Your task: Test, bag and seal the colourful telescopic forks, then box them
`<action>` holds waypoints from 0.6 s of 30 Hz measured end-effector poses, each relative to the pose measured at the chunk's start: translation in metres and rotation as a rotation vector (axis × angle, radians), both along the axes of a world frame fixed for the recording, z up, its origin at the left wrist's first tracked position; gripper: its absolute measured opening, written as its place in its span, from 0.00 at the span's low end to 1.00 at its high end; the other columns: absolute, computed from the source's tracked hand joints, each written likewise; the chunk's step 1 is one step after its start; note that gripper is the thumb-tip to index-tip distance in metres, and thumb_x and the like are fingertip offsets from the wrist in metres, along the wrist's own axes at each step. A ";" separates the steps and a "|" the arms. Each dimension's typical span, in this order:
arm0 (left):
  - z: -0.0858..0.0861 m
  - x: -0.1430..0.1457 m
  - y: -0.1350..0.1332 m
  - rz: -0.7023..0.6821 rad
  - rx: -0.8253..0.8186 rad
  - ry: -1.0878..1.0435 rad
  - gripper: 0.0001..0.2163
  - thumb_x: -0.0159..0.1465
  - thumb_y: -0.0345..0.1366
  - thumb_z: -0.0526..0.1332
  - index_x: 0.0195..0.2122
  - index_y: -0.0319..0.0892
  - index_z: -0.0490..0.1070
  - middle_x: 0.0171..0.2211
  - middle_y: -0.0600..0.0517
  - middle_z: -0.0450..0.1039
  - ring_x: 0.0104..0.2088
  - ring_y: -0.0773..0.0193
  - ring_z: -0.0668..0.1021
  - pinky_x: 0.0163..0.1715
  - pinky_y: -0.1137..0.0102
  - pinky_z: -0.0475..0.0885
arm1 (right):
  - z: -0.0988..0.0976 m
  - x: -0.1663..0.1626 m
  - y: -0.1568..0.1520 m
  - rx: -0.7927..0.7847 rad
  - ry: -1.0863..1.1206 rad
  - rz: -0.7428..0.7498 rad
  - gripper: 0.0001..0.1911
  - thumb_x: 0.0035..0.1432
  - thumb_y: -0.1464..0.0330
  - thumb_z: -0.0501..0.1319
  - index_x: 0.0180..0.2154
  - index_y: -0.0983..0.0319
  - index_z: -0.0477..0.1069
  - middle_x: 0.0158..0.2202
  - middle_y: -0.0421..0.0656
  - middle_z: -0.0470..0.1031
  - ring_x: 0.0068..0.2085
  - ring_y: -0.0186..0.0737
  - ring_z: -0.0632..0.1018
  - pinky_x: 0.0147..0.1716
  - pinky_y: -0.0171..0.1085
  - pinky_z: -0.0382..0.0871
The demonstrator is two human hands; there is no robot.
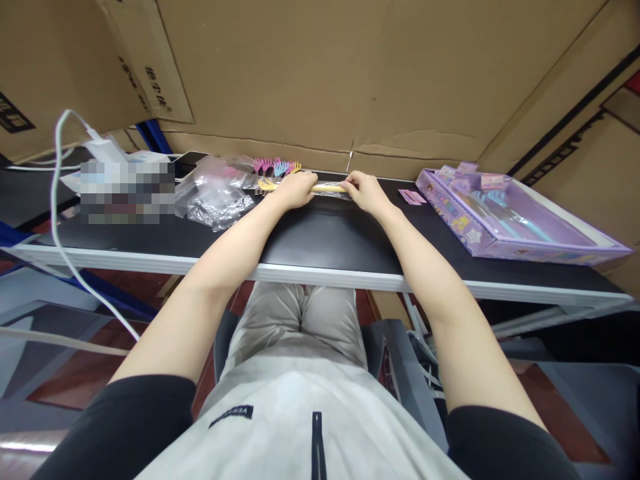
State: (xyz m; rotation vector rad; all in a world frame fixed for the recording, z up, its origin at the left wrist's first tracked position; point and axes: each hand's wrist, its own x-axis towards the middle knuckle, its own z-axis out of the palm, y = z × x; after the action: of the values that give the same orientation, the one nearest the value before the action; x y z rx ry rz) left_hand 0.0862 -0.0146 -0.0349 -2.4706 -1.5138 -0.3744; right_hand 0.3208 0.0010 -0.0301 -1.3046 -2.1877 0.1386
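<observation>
Between my hands lies a long, slim yellow stick (327,189) in a clear plastic sleeve, low over the far part of the black table. My left hand (299,189) is closed around its middle. At its right end, my right hand (367,190) pinches the stick or its sleeve between thumb and fingers. The stick's left end shows past my left wrist, partly hidden by it. Just behind my left hand are pink, blue and yellow claw-like pronged pieces (278,166). Crumpled clear plastic bags (220,197) are heaped to the left.
At the right stands a purple open box (545,252) holding light-blue pronged pieces. A small pink card (412,197) lies beside it. A white cable (56,207) hangs over the table's left front edge. Cardboard walls (320,80) enclose the back and sides.
</observation>
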 end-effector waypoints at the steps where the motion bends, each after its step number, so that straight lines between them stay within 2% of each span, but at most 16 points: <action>1: 0.000 0.000 0.000 -0.001 0.000 -0.003 0.15 0.70 0.27 0.58 0.56 0.36 0.78 0.55 0.35 0.82 0.59 0.42 0.82 0.60 0.56 0.76 | 0.000 -0.001 0.000 -0.003 0.002 0.000 0.11 0.72 0.60 0.62 0.40 0.60 0.77 0.38 0.49 0.80 0.40 0.49 0.76 0.46 0.45 0.68; 6: 0.001 0.001 -0.002 0.009 -0.016 -0.004 0.16 0.70 0.26 0.58 0.56 0.35 0.78 0.56 0.34 0.81 0.60 0.42 0.82 0.60 0.56 0.76 | -0.003 -0.003 0.001 -0.030 0.065 0.040 0.08 0.69 0.63 0.62 0.40 0.60 0.77 0.37 0.49 0.81 0.39 0.49 0.77 0.46 0.45 0.69; 13: 0.003 -0.001 -0.003 0.000 -0.022 0.032 0.16 0.70 0.25 0.57 0.56 0.34 0.78 0.56 0.33 0.81 0.60 0.42 0.82 0.60 0.56 0.76 | -0.007 -0.003 -0.001 -0.165 0.145 0.145 0.02 0.66 0.68 0.63 0.40 0.59 0.73 0.32 0.43 0.78 0.34 0.44 0.77 0.43 0.43 0.70; 18: 0.001 -0.003 0.000 -0.004 -0.022 0.010 0.16 0.70 0.25 0.58 0.55 0.35 0.78 0.55 0.34 0.81 0.60 0.43 0.82 0.60 0.56 0.76 | -0.008 -0.003 0.001 -0.190 0.216 0.203 0.05 0.62 0.70 0.65 0.39 0.58 0.69 0.29 0.39 0.74 0.32 0.41 0.75 0.40 0.41 0.70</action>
State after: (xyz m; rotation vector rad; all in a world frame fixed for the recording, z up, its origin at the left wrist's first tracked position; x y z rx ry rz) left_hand 0.0834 -0.0143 -0.0343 -2.4889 -1.5178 -0.3467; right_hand 0.3180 0.0016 -0.0386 -1.1047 -2.1547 0.5519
